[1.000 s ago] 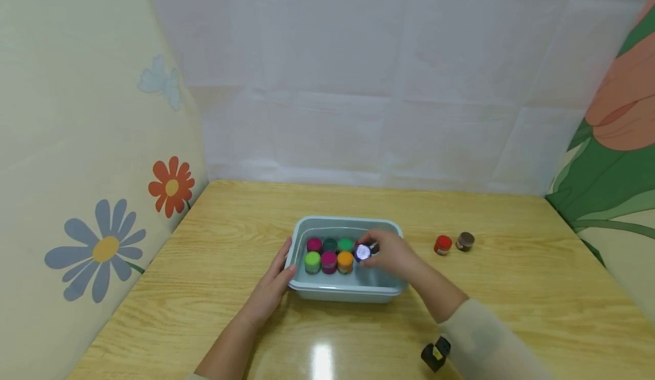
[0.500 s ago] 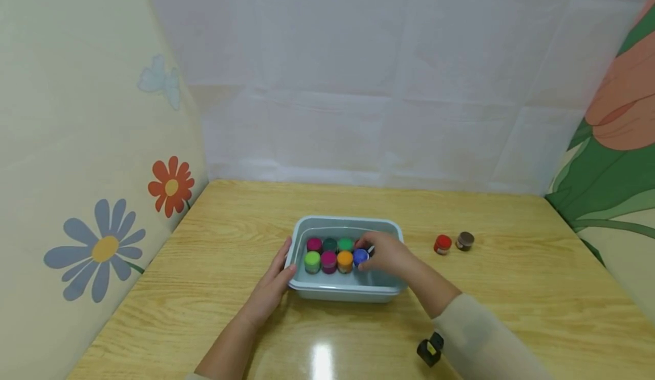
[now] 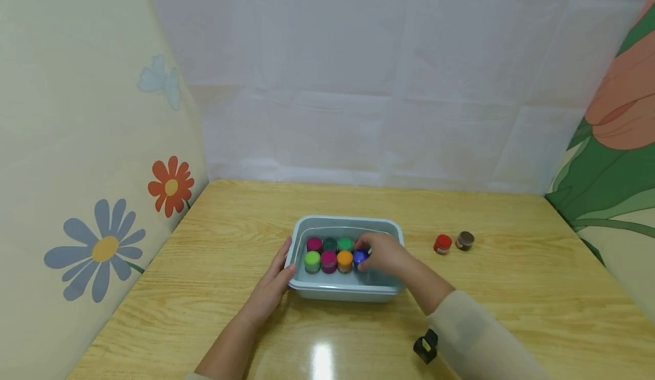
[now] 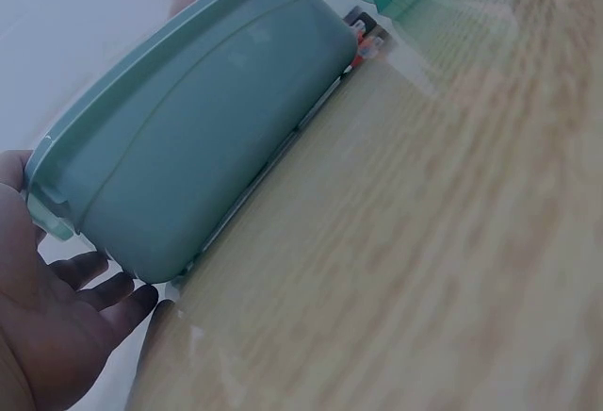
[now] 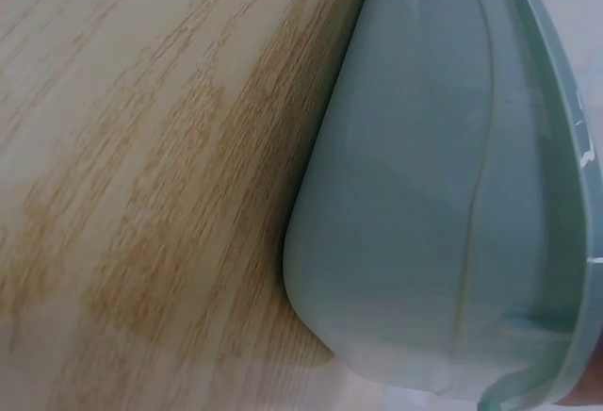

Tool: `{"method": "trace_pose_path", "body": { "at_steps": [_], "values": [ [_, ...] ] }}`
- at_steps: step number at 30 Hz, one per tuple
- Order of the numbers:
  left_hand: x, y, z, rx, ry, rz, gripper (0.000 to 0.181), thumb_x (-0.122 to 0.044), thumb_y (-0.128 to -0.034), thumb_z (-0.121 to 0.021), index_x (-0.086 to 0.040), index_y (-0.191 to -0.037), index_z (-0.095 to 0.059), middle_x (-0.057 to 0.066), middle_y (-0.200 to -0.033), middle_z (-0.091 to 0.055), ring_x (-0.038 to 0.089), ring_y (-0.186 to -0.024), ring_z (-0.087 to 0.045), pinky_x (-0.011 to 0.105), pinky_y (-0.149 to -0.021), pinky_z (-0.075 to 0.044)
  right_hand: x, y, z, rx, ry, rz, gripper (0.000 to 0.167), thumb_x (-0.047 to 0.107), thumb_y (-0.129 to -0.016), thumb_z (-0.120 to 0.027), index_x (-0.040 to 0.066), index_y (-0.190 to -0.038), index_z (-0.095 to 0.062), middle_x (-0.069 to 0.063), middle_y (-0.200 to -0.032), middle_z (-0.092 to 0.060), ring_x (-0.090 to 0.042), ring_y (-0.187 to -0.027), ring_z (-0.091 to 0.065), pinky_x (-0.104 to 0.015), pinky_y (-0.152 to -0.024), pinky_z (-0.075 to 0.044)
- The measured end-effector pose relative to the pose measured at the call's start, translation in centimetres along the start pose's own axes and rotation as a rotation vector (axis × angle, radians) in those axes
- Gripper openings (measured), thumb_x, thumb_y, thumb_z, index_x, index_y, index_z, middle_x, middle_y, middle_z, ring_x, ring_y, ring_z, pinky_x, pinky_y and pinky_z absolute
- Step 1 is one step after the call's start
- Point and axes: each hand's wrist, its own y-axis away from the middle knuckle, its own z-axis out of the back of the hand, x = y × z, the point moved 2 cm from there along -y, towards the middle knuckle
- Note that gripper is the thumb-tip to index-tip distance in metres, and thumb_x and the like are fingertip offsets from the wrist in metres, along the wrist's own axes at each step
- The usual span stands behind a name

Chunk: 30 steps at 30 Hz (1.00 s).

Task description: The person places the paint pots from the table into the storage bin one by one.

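Note:
A pale blue-green plastic box stands on the table in the head view. Inside it, small paint jars sit in two rows: lime green, magenta and orange in front, with magenta, dark green and green behind. At the right end of the front row, my right hand pinches a blue paint jar beside the orange one; the hand partly covers it. My left hand holds the box's left end. In the left wrist view its fingers touch the outer wall, below the rim.
On the table right of the box stand a red jar and a brown jar. A black strapped device is at my right sleeve. A white sheet hangs behind the table, with flower-printed cloth at the sides.
My right hand has lowered the blue jar into the front row; its lid faced the camera earlier, and now it sits more upright beside the orange jar. The left hand has stayed put.

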Motion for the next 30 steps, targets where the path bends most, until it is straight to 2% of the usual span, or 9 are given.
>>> {"method": "trace_pose_path", "body": {
  "at_steps": [6,15,23,30],
  "values": [
    [-0.09,0.08,0.02,0.006,0.008,-0.005,0.062,-0.024,-0.1041,-0.040,-0.021,-0.159,-0.013,0.013,-0.166,-0.006,0.037,-0.152,-0.007,0.057,-0.119,-0.018,0.02,-0.22,-0.21,0.000,0.043,0.000,0.033,0.006,-0.073,-0.083,0.005,-0.103,-0.069,-0.008,-0.105,-0.071,-0.022,-0.101,-0.064,-0.041,-0.100,-0.049],
    [-0.12,0.10,0.02,0.001,0.008,0.001,0.062,-0.024,-0.1040,-0.041,-0.021,-0.159,-0.013,0.013,-0.166,-0.007,0.037,-0.152,-0.007,0.057,-0.119,-0.017,0.11,-0.31,-0.49,-0.004,0.085,-0.009,0.033,0.006,-0.074,-0.083,0.004,-0.103,-0.068,-0.010,-0.106,-0.071,-0.025,-0.104,-0.064,-0.042,-0.101,-0.048],
    [-0.15,0.14,-0.02,-0.005,0.001,0.005,0.062,-0.025,-0.1038,-0.042,-0.021,-0.159,-0.014,0.014,-0.166,-0.008,0.037,-0.152,-0.008,0.058,-0.119,-0.016,0.02,-0.41,-0.49,0.016,0.059,-0.038,0.032,0.008,-0.077,-0.081,0.006,-0.107,-0.068,-0.009,-0.109,-0.069,-0.025,-0.107,-0.062,-0.043,-0.102,-0.048],
    [0.05,-0.04,0.03,-0.006,0.007,0.018,0.061,-0.027,-0.1040,-0.041,-0.022,-0.159,-0.014,0.012,-0.166,-0.007,0.037,-0.152,-0.009,0.059,-0.119,-0.019,0.13,-0.06,0.27,0.025,0.004,-0.052,0.028,0.011,-0.082,-0.077,0.010,-0.108,-0.068,-0.006,-0.107,-0.068,-0.021,-0.102,-0.063,-0.041,-0.095,-0.052]
  ]
}}
